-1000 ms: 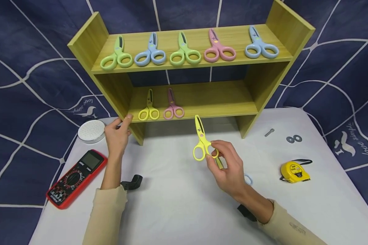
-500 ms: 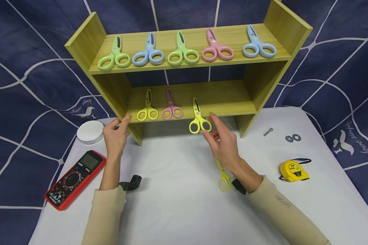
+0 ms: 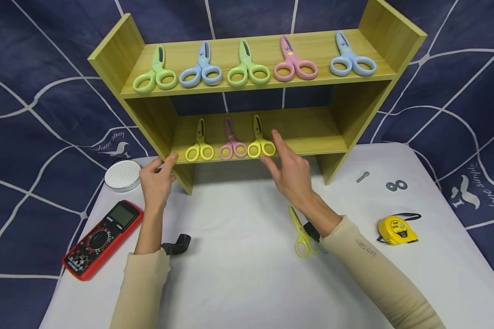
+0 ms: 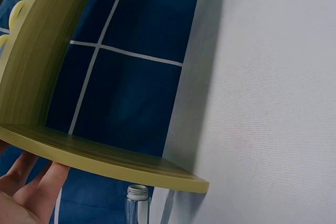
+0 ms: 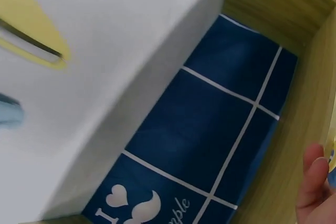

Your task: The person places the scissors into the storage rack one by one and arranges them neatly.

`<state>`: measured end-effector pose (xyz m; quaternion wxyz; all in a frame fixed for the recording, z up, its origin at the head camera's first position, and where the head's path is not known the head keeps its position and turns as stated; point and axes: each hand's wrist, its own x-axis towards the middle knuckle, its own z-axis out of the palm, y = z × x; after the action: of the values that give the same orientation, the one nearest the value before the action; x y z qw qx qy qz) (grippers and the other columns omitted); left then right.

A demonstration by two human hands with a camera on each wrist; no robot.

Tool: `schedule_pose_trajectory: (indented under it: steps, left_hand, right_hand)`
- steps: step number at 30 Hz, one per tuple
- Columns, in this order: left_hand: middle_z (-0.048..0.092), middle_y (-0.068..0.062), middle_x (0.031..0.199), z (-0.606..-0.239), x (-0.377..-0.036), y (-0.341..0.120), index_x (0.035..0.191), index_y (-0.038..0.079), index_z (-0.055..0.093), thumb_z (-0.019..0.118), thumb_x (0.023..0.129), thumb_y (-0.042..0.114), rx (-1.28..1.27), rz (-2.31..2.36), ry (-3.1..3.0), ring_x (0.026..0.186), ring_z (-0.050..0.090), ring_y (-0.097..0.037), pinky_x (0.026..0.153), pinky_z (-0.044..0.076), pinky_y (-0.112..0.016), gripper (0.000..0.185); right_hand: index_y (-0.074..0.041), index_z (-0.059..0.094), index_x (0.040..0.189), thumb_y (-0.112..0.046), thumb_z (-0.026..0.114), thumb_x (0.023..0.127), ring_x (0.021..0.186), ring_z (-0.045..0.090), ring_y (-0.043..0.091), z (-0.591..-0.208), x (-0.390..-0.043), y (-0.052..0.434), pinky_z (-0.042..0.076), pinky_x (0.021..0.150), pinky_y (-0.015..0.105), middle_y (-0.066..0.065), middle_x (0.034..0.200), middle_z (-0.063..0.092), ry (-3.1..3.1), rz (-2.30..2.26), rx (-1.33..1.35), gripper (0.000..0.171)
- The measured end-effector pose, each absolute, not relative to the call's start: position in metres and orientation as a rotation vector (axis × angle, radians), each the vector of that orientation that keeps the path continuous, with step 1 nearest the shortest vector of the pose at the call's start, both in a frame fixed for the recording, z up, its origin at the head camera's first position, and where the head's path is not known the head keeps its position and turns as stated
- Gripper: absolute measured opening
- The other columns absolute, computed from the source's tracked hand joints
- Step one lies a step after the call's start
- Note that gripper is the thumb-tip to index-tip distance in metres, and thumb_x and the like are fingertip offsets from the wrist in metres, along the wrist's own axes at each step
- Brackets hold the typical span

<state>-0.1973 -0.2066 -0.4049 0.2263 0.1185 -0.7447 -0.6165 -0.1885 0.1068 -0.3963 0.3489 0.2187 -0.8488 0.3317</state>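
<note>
In the head view, my left hand [image 3: 155, 183] holds the left side panel of a two-tier wooden shelf [image 3: 304, 148] at its front edge. The left wrist view shows its fingers [image 4: 50, 187] against the panel's outer face. A pair of yellow scissors [image 3: 258, 132] lies on the lower tier, handles toward me. My right hand [image 3: 292, 176] is at its right handle loop, index finger extended beside it and thumb at the front edge. Left of it lie pink scissors [image 3: 229, 130] and another yellow pair [image 3: 201, 132].
Several green, blue and pink scissors line the upper tier [image 3: 226, 87]. On the white table lie yellow scissors [image 3: 300, 232], partly covered blue scissors, a multimeter [image 3: 103, 240], a shower head [image 3: 122, 175], a tape measure [image 3: 396, 230], a bolt [image 3: 362, 177] and washers [image 3: 401, 184].
My right hand has carried the yellow scissors up and forward from above the table onto the lower tier, right of the pink pair. The left hand has stayed on the panel.
</note>
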Motion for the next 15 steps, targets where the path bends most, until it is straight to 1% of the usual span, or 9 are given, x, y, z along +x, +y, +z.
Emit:
schedule_pose_trajectory:
  steps: [3,5,8,10,12,15]
  left_hand:
    - [0.065,-0.005,0.092,-0.404,-0.198,-0.206,0.107,-0.003,0.074,0.075,0.089,0.034,0.325,-1.692,-2.053,0.062,0.061,-0.006,0.056,0.055,-0.017,0.041]
    - [0.065,-0.006,0.093,-0.404,-0.198,-0.206,0.107,-0.003,0.074,0.075,0.088,0.034,0.333,-1.689,-2.055,0.062,0.061,-0.006,0.056,0.055,-0.017,0.041]
    - [0.064,-0.005,0.093,-0.404,-0.198,-0.206,0.106,-0.002,0.075,0.075,0.088,0.035,0.349,-1.677,-2.065,0.061,0.059,-0.005,0.055,0.053,-0.016,0.042]
    - [0.064,-0.004,0.092,-0.404,-0.197,-0.206,0.105,-0.002,0.075,0.075,0.088,0.036,0.358,-1.670,-2.072,0.060,0.057,-0.005,0.054,0.052,-0.015,0.042]
    - [0.064,-0.004,0.089,-0.404,-0.197,-0.206,0.104,-0.001,0.075,0.075,0.088,0.037,0.357,-1.667,-2.075,0.058,0.056,-0.006,0.053,0.051,-0.015,0.042]
    - [0.064,-0.002,0.088,-0.404,-0.196,-0.207,0.103,0.001,0.076,0.076,0.087,0.037,0.364,-1.678,-2.070,0.058,0.056,-0.006,0.053,0.052,-0.016,0.040]
  right_hand:
    - [0.001,0.049,0.140,-0.020,0.075,0.090,0.055,0.057,0.020,-0.398,-0.180,0.110,0.046,0.043,0.032,0.018,0.135,0.056,-2.159,0.925,0.588,0.060]
    - [0.002,0.053,0.135,-0.016,0.076,0.088,0.056,0.054,0.017,-0.402,-0.171,0.113,0.043,0.043,0.028,0.018,0.135,0.054,-2.132,0.988,0.617,0.055]
    - [0.001,0.056,0.131,-0.013,0.078,0.086,0.065,0.055,0.017,-0.409,-0.154,0.119,0.042,0.045,0.025,0.018,0.130,0.053,-2.171,1.045,0.643,0.052]
    - [0.000,0.055,0.132,-0.014,0.079,0.085,0.068,0.054,0.017,-0.417,-0.141,0.123,0.040,0.046,0.024,0.017,0.128,0.052,-2.246,1.064,0.648,0.054]
    - [-0.004,0.053,0.136,-0.017,0.079,0.085,0.068,0.053,0.017,-0.426,-0.127,0.128,0.040,0.047,0.023,0.016,0.129,0.050,-2.359,1.056,0.638,0.058]
    - [-0.010,0.047,0.142,-0.024,0.079,0.086,0.063,0.050,0.014,-0.440,-0.106,0.135,0.038,0.047,0.023,0.015,0.131,0.048,-2.540,1.009,0.612,0.066]
